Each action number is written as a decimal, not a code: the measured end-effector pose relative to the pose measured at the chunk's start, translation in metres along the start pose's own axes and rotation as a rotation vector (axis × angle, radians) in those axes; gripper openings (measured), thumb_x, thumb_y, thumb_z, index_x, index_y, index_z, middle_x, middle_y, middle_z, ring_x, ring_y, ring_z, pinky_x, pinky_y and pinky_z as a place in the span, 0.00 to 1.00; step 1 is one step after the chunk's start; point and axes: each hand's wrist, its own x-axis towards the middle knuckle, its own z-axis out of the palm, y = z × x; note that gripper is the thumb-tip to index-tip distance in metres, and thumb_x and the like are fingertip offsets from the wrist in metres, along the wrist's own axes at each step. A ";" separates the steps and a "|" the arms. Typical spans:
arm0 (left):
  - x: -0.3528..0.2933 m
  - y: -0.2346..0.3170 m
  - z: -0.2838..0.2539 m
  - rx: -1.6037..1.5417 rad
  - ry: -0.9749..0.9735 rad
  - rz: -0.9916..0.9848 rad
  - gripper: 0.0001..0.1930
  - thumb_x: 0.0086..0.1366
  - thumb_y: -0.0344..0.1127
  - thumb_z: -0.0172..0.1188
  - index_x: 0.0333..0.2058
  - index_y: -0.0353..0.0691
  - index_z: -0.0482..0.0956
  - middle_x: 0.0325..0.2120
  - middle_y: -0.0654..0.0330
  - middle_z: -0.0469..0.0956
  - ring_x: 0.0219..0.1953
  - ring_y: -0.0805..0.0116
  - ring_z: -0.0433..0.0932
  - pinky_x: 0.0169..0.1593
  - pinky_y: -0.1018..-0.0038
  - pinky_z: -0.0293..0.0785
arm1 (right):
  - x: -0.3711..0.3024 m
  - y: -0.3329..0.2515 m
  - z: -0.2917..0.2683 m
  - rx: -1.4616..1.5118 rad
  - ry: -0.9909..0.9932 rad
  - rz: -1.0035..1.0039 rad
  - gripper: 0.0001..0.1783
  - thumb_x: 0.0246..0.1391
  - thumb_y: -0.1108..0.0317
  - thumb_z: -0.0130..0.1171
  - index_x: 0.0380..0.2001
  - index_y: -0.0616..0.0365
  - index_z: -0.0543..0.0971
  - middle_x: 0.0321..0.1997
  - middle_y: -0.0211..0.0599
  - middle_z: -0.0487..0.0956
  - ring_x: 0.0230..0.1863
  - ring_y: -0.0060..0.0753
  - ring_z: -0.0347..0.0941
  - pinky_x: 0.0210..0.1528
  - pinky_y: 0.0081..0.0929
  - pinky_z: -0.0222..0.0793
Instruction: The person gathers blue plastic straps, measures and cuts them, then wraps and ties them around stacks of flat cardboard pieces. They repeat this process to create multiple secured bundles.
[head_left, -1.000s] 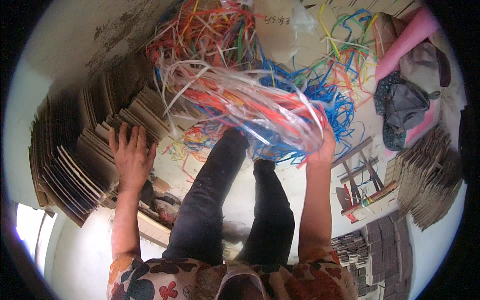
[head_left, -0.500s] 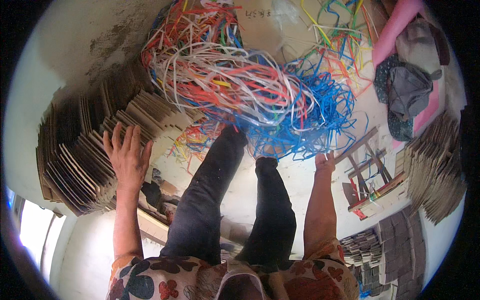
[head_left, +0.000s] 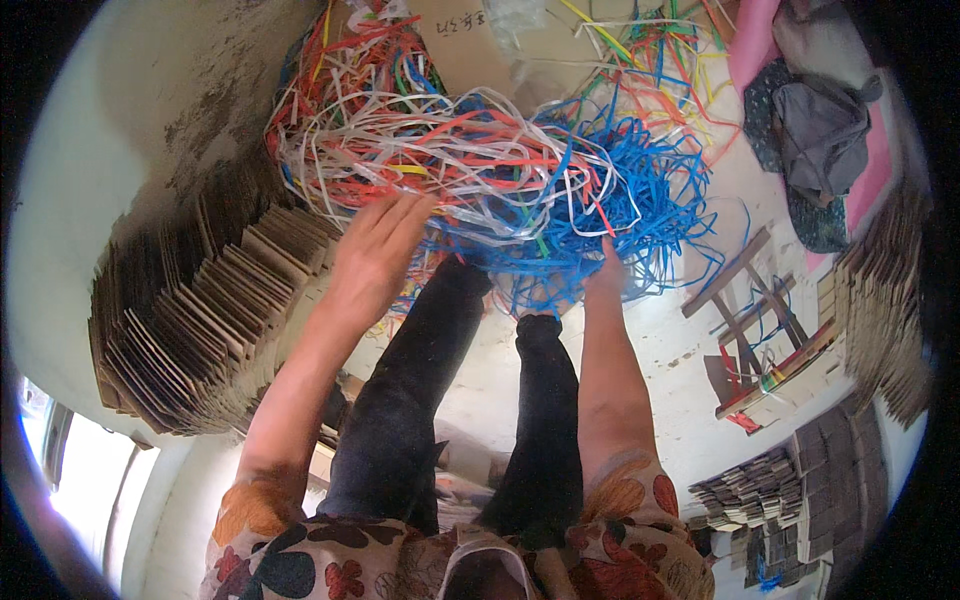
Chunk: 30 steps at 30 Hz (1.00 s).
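A big tangled heap of plastic strapping strips, white and red (head_left: 430, 150) on the left and blue (head_left: 650, 190) on the right, lies in front of me around my feet. My left hand (head_left: 378, 255) is at the heap's near left edge, its fingers stretched out over the white and red strips. At the near edge of the blue strips is my right hand (head_left: 606, 272), with one finger stretched up against them. Its other fingers are mostly hidden. Neither hand visibly grips a strip.
Stacked flat cardboard pieces (head_left: 200, 320) lean along the left wall. At right are a small wooden stool (head_left: 765, 335) on its side, a dark grey cloth (head_left: 820, 140) on pink material, and more cardboard stacks (head_left: 880, 310). A cardboard sheet (head_left: 465, 55) lies behind the heap.
My left hand has swung right and forward from beside the cardboard stack to the heap. My right hand has moved left and slightly forward, to the blue strips.
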 end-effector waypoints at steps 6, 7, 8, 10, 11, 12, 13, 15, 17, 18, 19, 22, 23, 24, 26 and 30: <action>0.093 -0.008 0.086 0.122 0.025 0.043 0.35 0.51 0.39 0.63 0.57 0.39 0.61 0.54 0.48 0.65 0.55 0.47 0.63 0.57 0.60 0.61 | -0.033 -0.009 0.009 0.141 0.096 0.025 0.65 0.34 0.56 0.72 0.65 0.50 0.35 0.65 0.50 0.54 0.59 0.56 0.59 0.56 0.59 0.57; 0.102 -0.006 0.092 0.151 0.030 0.077 0.37 0.50 0.43 0.63 0.58 0.39 0.60 0.54 0.47 0.65 0.56 0.47 0.63 0.58 0.59 0.60 | -0.042 -0.015 0.022 0.110 0.123 0.034 0.66 0.34 0.56 0.72 0.65 0.50 0.34 0.65 0.50 0.54 0.59 0.56 0.59 0.56 0.59 0.57; 0.114 0.005 0.101 0.141 -0.028 0.008 0.40 0.49 0.46 0.64 0.58 0.38 0.58 0.55 0.47 0.63 0.56 0.47 0.62 0.58 0.59 0.59 | -0.028 -0.013 0.031 0.186 0.039 -0.001 0.62 0.37 0.56 0.71 0.65 0.51 0.36 0.64 0.49 0.56 0.58 0.53 0.59 0.57 0.56 0.58; 0.125 0.022 0.124 0.137 -0.156 -0.141 0.45 0.47 0.53 0.66 0.59 0.38 0.56 0.57 0.47 0.61 0.58 0.47 0.60 0.59 0.59 0.58 | -0.019 -0.007 0.067 0.285 -0.046 -0.064 0.53 0.42 0.57 0.67 0.64 0.55 0.46 0.60 0.48 0.62 0.57 0.47 0.62 0.57 0.49 0.60; 0.128 0.025 0.140 -0.184 -0.218 -0.264 0.46 0.47 0.53 0.66 0.60 0.38 0.55 0.58 0.47 0.60 0.58 0.49 0.60 0.60 0.59 0.58 | -0.002 -0.007 0.086 0.422 -0.432 -0.070 0.33 0.46 0.58 0.63 0.55 0.57 0.67 0.53 0.43 0.71 0.52 0.39 0.68 0.53 0.40 0.64; 0.109 -0.005 0.155 -0.459 -0.260 -0.467 0.47 0.47 0.53 0.67 0.60 0.38 0.54 0.58 0.48 0.59 0.58 0.50 0.60 0.60 0.59 0.58 | -0.046 -0.004 0.142 0.357 -0.365 -0.075 0.20 0.48 0.57 0.60 0.42 0.56 0.77 0.45 0.39 0.76 0.46 0.35 0.71 0.48 0.37 0.67; 0.094 -0.024 0.163 -0.761 -0.301 -0.654 0.48 0.46 0.54 0.67 0.60 0.38 0.53 0.59 0.48 0.58 0.59 0.51 0.60 0.60 0.59 0.57 | -0.080 0.001 0.168 0.374 -0.583 0.023 0.23 0.50 0.55 0.58 0.46 0.57 0.75 0.45 0.37 0.75 0.45 0.35 0.71 0.48 0.37 0.68; 0.084 -0.006 0.164 -1.181 -0.696 -0.671 0.45 0.45 0.52 0.70 0.58 0.38 0.59 0.55 0.51 0.65 0.56 0.55 0.64 0.59 0.62 0.59 | -0.083 -0.007 0.184 0.227 -0.576 -0.104 0.28 0.53 0.50 0.52 0.53 0.54 0.68 0.53 0.39 0.70 0.50 0.40 0.68 0.47 0.38 0.66; 0.066 0.026 0.142 -1.003 -0.726 -0.736 0.34 0.45 0.47 0.71 0.49 0.36 0.70 0.43 0.55 0.73 0.47 0.63 0.71 0.52 0.67 0.64 | -0.074 -0.010 0.139 0.174 -0.477 0.012 0.27 0.54 0.50 0.51 0.52 0.54 0.67 0.55 0.42 0.68 0.52 0.42 0.67 0.48 0.42 0.64; 0.053 0.036 0.125 -0.957 -0.729 -0.715 0.29 0.45 0.44 0.71 0.45 0.36 0.75 0.38 0.57 0.77 0.43 0.67 0.73 0.49 0.69 0.66 | -0.079 -0.016 0.117 0.008 -0.421 0.021 0.26 0.54 0.50 0.51 0.51 0.55 0.68 0.53 0.43 0.69 0.50 0.42 0.68 0.46 0.42 0.66; 0.041 0.030 0.113 -1.006 -0.743 -0.568 0.25 0.45 0.41 0.72 0.41 0.34 0.77 0.35 0.59 0.78 0.39 0.68 0.74 0.46 0.71 0.67 | -0.090 -0.021 0.092 -0.161 -0.373 0.022 0.26 0.53 0.50 0.52 0.49 0.56 0.69 0.51 0.44 0.71 0.48 0.42 0.70 0.45 0.42 0.68; 0.006 -0.001 0.085 -0.841 -0.665 -0.522 0.27 0.45 0.34 0.69 0.46 0.34 0.73 0.38 0.60 0.78 0.38 0.68 0.75 0.45 0.71 0.68 | -0.123 -0.034 -0.007 0.235 -0.538 -0.016 0.23 0.53 0.53 0.51 0.48 0.55 0.70 0.39 0.40 0.77 0.33 0.38 0.74 0.28 0.31 0.72; 0.008 0.000 0.076 -0.813 -0.609 -0.482 0.29 0.45 0.32 0.67 0.48 0.35 0.71 0.39 0.61 0.78 0.39 0.70 0.74 0.43 0.70 0.69 | -0.106 -0.021 -0.068 0.175 -0.426 0.002 0.19 0.53 0.55 0.51 0.44 0.54 0.73 0.35 0.38 0.78 0.31 0.35 0.74 0.26 0.31 0.71; 0.012 0.008 0.066 -0.591 -0.494 -0.437 0.31 0.44 0.31 0.67 0.50 0.35 0.69 0.41 0.58 0.77 0.40 0.66 0.74 0.44 0.69 0.70 | -0.099 -0.008 -0.121 0.243 -0.330 0.009 0.16 0.52 0.55 0.53 0.39 0.53 0.74 0.34 0.38 0.77 0.29 0.34 0.73 0.24 0.32 0.69; 0.009 0.024 0.050 -0.160 -0.224 -0.365 0.36 0.41 0.29 0.67 0.53 0.35 0.65 0.45 0.53 0.75 0.42 0.59 0.75 0.45 0.67 0.70 | -0.132 -0.005 -0.209 0.202 -0.209 -0.006 0.14 0.51 0.57 0.53 0.32 0.57 0.75 0.28 0.40 0.77 0.24 0.36 0.73 0.22 0.32 0.69; 0.013 0.080 0.031 -0.384 -0.329 -0.174 0.42 0.38 0.25 0.67 0.56 0.38 0.62 0.50 0.45 0.69 0.47 0.46 0.72 0.48 0.61 0.69 | -0.214 -0.004 -0.320 0.284 0.081 0.001 0.07 0.44 0.72 0.52 0.26 0.63 0.77 0.23 0.43 0.77 0.21 0.37 0.74 0.26 0.35 0.75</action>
